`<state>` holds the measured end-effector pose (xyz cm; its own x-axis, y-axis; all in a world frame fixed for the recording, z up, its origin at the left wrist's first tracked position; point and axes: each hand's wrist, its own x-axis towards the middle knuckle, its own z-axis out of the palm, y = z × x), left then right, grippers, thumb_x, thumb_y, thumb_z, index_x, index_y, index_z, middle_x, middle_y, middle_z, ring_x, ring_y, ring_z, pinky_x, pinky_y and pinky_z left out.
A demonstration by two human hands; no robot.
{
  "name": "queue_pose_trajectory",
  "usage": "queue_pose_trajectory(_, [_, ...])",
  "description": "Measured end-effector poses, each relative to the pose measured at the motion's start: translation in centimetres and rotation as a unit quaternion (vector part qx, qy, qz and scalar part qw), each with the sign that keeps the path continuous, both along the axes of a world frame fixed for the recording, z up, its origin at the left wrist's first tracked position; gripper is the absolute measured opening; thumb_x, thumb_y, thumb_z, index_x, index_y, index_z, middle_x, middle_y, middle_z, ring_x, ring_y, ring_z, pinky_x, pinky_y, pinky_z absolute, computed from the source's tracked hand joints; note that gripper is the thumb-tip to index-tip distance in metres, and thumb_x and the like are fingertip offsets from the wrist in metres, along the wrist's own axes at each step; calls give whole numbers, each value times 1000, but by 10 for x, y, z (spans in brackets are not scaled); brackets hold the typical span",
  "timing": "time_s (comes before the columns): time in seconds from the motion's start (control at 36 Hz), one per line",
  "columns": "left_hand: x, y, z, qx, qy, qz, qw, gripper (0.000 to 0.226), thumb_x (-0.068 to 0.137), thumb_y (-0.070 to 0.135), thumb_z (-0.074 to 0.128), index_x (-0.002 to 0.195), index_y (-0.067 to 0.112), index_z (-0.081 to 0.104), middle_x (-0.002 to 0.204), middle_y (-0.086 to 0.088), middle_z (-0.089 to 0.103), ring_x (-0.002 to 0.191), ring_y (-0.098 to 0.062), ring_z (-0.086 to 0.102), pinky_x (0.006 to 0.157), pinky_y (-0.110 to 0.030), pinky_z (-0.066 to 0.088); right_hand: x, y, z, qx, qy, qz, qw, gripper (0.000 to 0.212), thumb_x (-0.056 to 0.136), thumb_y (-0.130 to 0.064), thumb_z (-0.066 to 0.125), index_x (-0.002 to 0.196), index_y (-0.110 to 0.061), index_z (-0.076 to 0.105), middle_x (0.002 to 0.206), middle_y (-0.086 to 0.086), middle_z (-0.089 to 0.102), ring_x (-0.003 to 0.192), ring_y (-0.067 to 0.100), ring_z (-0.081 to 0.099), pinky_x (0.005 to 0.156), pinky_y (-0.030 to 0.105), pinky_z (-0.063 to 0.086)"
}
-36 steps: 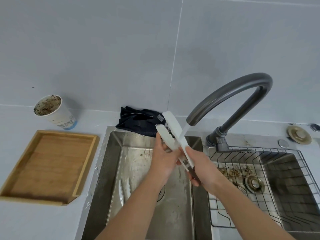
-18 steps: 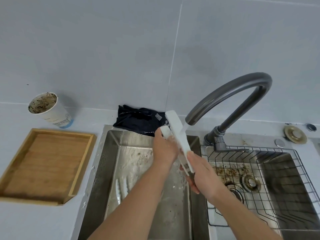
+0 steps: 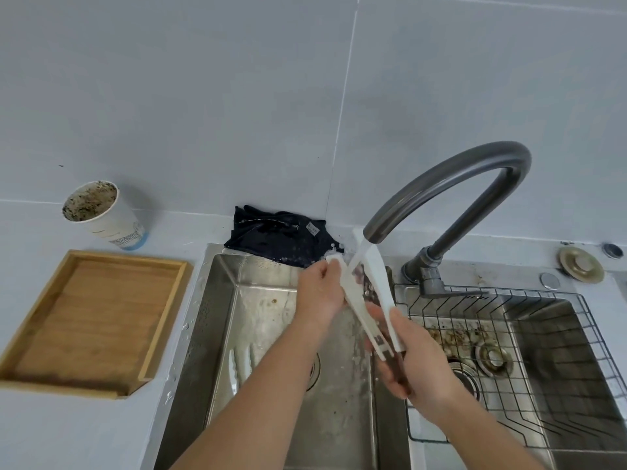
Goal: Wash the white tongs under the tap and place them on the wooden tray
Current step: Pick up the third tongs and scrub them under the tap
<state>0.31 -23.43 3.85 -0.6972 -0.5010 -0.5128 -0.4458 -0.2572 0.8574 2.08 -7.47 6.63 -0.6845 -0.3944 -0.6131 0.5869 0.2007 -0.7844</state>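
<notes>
Two bare forearms, no sleeves — hands [image 3: 319,293] ungloved, no rings visible.

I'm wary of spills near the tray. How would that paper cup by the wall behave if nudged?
The paper cup looks thin-walled and light, so it would probably slide or tip easily. It already leans, standing close behind the wooden tray, and dark residue coats its inside, so tipping it could scatter bits. Its walls likely dent under a firm squeeze.

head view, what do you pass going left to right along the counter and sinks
wooden tray → paper cup → dark cloth → left hand → white tongs → right hand → tap → wire rack → brass drain cover
</notes>
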Motion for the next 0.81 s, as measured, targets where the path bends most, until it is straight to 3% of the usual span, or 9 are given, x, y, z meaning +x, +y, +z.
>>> queue_pose_trajectory(0.11, [0, 9, 11, 252, 65, 62, 964, 35, 107, 27, 44, 106, 1, 67, 83, -9, 75, 71, -20, 70, 69, -34, 62, -3, 3, -4, -119, -127, -51, 983, 45, 102, -44, 39, 124, -18, 69, 77, 12, 58, 41, 15, 39, 31, 18, 28])
queue_pose_trajectory(0.19, [1, 8, 9, 322, 82, 101, 938, 36, 104, 29, 50, 112, -2, 67, 82, -10, 74, 74, -21, 69, 72, -35, 63, -7, 6, -4, -164, -182, -59, 968, 45, 102, -45, 42, 126, -18, 68, 81, 13, 59, 41, 16, 40, 33, 17, 27])
queue_pose_trajectory(0.28, [3, 5, 8, 320, 85, 99, 938, 34, 102, 28, 54, 115, -1, 66, 72, -8, 71, 67, -18, 68, 75, -33, 61, -8, 5, -6, -149, -176, -56, 971, 39, 102, -48, 43, 128, -29, 65, 86, 15, 63, 44, 18, 45, 36, 19, 29])
queue_pose_trajectory(0.36, [4, 2, 5, 284, 86, 83, 951, 28, 102, 26, 54, 108, 1, 66, 77, -9, 66, 66, -17, 65, 74, -32, 60, -7, 2, -8, -54, -114, -77, 989, 29, 103, -48, 42, 120, -39, 64, 84, 16, 68, 46, 22, 50, 40, 21, 33])
queue_pose_trajectory(0.5, [8, 0, 5, 271, 118, 25, 955, 24, 102, 22, 52, 106, 1, 61, 88, -13, 70, 76, -20, 65, 74, -32, 58, -6, -1, -14, 36, -21, -120, 992, 29, 108, -36, 33, 117, -42, 60, 86, 17, 60, 47, 23, 53, 41, 28, 39])
queue_pose_trajectory(0.58, [11, -1, 2, 274, 152, -9, 950, 18, 100, 14, 57, 115, 7, 64, 86, -6, 66, 76, -18, 65, 75, -34, 58, -4, -3, -16, 63, -14, -104, 993, 29, 108, -33, 35, 114, -31, 63, 81, 18, 59, 45, 21, 50, 40, 26, 38])
queue_pose_trajectory(0.64, [11, -1, 1, 260, 170, -39, 950, 41, 96, 1, 59, 134, 14, 58, 92, -4, 69, 86, -19, 67, 81, -35, 59, -2, -4, -19, 76, -27, -92, 993, 31, 108, -33, 37, 105, -27, 67, 72, 15, 61, 42, 20, 46, 39, 24, 34])
queue_pose_trajectory(0.72, [13, -3, 0, 238, 182, -62, 952, 88, 87, -16, 62, 152, 36, 31, 104, -3, 73, 92, -16, 70, 76, -32, 59, -1, -4, -22, 78, -55, -68, 993, 34, 107, -32, 39, 99, -20, 69, 65, 13, 61, 41, 19, 41, 39, 21, 29])
queue_pose_trajectory(0.81, [15, -6, -1, 177, 195, -106, 959, 94, 79, -21, 68, 145, 37, 37, 116, -12, 70, 96, -15, 69, 76, -30, 58, -2, -5, -23, 76, -79, -56, 992, 32, 107, -30, 40, 104, -17, 69, 66, 14, 59, 37, 17, 39, 37, 19, 27])
